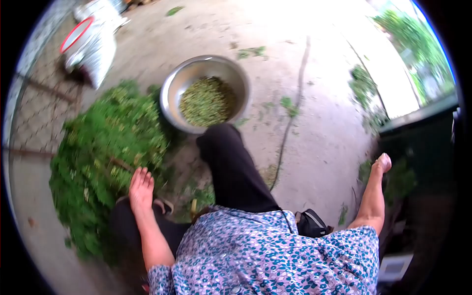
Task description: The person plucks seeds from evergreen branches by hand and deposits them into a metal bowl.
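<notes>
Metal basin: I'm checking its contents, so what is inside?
Inside the metal basin lies a heap of small green and yellowish pieces; whatever is beneath their top layer is covered.

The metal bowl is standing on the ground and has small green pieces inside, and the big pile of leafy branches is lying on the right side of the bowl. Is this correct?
Not quite: the head view shows the big pile of leafy branches on the left side of the metal bowl. The small green pieces are inside it, and it stands on the ground.
</notes>
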Action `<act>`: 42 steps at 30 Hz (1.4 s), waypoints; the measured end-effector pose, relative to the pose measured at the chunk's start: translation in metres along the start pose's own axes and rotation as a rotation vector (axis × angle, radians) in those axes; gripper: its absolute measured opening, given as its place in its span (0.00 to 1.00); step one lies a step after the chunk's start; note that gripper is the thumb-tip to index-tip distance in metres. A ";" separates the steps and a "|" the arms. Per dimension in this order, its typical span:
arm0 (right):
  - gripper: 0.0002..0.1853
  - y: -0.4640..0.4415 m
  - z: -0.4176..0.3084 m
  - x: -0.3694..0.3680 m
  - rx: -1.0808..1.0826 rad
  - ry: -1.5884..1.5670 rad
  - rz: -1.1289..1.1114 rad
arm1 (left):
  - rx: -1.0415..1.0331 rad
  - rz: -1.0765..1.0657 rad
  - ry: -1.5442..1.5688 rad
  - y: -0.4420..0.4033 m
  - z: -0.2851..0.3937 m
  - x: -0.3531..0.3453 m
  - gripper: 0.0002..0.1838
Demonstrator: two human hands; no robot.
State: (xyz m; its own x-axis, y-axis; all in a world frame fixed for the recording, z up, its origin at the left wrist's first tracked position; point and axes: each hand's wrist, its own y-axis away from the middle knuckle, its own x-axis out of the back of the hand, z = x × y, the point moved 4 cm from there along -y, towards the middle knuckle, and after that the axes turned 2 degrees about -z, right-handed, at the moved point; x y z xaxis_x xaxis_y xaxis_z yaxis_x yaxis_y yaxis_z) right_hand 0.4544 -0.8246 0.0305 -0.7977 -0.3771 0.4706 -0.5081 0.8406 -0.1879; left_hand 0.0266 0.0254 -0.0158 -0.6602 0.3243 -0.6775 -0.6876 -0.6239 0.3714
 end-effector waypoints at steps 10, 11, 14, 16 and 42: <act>0.11 0.469 -0.211 -0.167 -0.127 -0.608 -1.388 | -0.416 0.284 0.252 0.065 0.109 0.049 0.09; 0.11 0.513 -0.236 -0.166 -0.129 -0.658 -1.488 | -0.465 0.304 0.297 0.072 0.120 0.054 0.08; 0.11 0.635 -0.298 -0.132 -0.108 -0.709 -1.698 | -0.577 0.412 0.424 0.085 0.141 0.069 0.04; 0.11 0.700 -0.310 -0.115 -0.134 -0.728 -1.832 | -0.616 0.453 0.490 0.085 0.149 0.080 0.04; 0.11 1.054 -0.130 -0.174 1.008 0.276 -1.748 | -0.583 0.518 0.427 0.013 0.220 0.095 0.05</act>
State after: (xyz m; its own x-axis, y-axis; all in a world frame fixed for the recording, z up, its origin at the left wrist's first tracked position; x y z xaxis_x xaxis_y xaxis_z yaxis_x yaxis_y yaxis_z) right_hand 0.1001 0.1777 -0.1371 0.6544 -0.2413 0.7166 -0.5639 -0.7871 0.2499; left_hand -0.1117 0.2042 0.0641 -0.5966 -0.3189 -0.7364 0.0060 -0.9194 0.3933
